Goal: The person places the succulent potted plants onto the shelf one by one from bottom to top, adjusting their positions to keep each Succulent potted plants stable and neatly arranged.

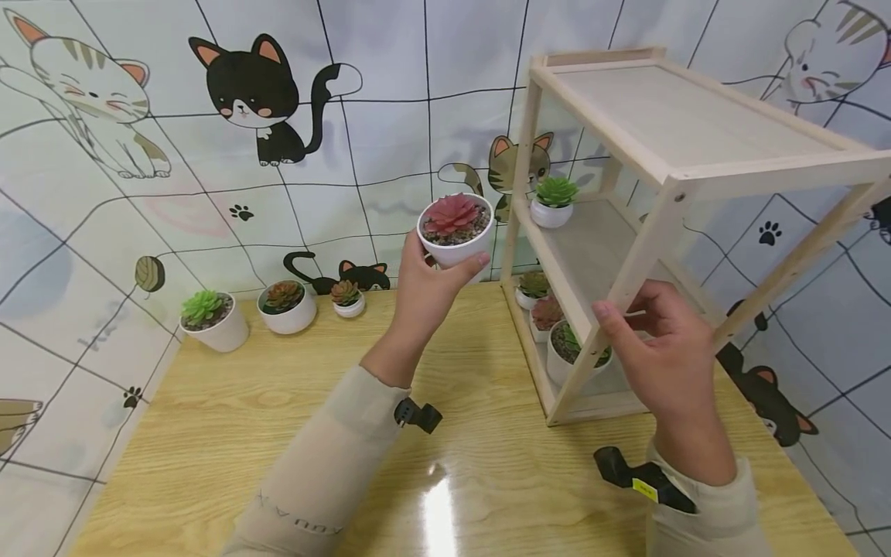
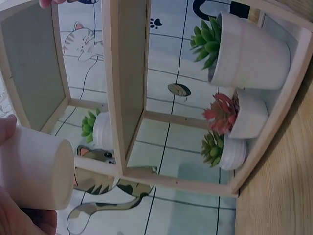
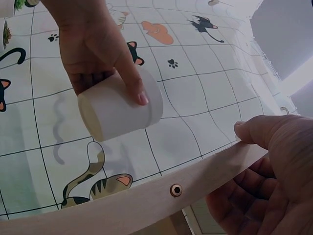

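- Head view: left hand (image 1: 433,290) holds a white pot (image 1: 455,251) with a red plant (image 1: 452,214), near the centre of the frame; thumb lies against the pot's near side. Pot is clear of the surface (image 1: 320,433), just left of the wooden rack (image 1: 724,108).
- Right hand (image 1: 664,352), right of centre, grips the rack's front post (image 1: 643,240), thumb on one side and fingers curled behind.
- Rack, right half of the frame: middle shelf bears a small pot with a bright green plant (image 1: 554,193). Three more potted plants (image 1: 546,313) sit close together on the bottom shelf, behind the post.
- Surface, left of the frame: three white pots in a row along the back edge. Green plant (image 1: 202,307) at far left, reddish-brown plant (image 1: 284,295) beside it, smaller brown plant (image 1: 346,292) to their right.
- Left wrist view: held pot lies at lower left, bottom end facing right.
- Right wrist view: held pot at centre left, left hand's thumb along its side; right hand at lower right on the post.
- Cat-print cloth (image 1: 390,155) hangs behind.
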Motion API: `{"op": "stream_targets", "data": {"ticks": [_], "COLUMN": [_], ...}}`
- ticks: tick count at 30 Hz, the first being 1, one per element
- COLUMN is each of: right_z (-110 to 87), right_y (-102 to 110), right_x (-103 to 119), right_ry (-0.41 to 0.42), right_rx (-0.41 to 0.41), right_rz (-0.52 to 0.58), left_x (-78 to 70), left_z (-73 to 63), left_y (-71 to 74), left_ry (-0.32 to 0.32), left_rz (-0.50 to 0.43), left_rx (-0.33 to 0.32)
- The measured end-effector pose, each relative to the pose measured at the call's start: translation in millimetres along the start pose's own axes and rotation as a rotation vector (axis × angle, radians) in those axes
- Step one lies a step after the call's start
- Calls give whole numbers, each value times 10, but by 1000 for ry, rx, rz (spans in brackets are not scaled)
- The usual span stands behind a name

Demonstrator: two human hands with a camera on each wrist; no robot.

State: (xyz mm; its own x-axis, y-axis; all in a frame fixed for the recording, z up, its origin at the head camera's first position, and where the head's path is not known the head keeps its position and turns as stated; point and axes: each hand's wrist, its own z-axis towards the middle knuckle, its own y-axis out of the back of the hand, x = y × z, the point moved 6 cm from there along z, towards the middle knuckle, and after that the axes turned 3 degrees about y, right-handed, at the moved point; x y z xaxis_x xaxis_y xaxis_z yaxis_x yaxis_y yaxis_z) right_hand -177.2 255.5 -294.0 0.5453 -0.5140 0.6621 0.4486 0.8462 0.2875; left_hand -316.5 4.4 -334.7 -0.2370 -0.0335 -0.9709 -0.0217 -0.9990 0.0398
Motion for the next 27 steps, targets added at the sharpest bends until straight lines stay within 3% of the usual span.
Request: {"op": "stream_targets", "data": {"ticks": [10,16,20,27], "right_z": [2,5,4,1], "right_y": [10,6,6,-3], "right_x": [-10,-19,-16,-11], "right_ry": [-2,39,48,27], "right_rx": [7,16,17,23], "right_rz": [3,3,7,14], "left_x": [-200,-199,-159,-134], "left_z": [51,97,114,139], "left_y": [-457,-682,-775,-866], "left_ry": [-62,-54,-23,-27], "left_rz": [-26,-38,-9,19], "left_rx": [87,116,114,107]}}
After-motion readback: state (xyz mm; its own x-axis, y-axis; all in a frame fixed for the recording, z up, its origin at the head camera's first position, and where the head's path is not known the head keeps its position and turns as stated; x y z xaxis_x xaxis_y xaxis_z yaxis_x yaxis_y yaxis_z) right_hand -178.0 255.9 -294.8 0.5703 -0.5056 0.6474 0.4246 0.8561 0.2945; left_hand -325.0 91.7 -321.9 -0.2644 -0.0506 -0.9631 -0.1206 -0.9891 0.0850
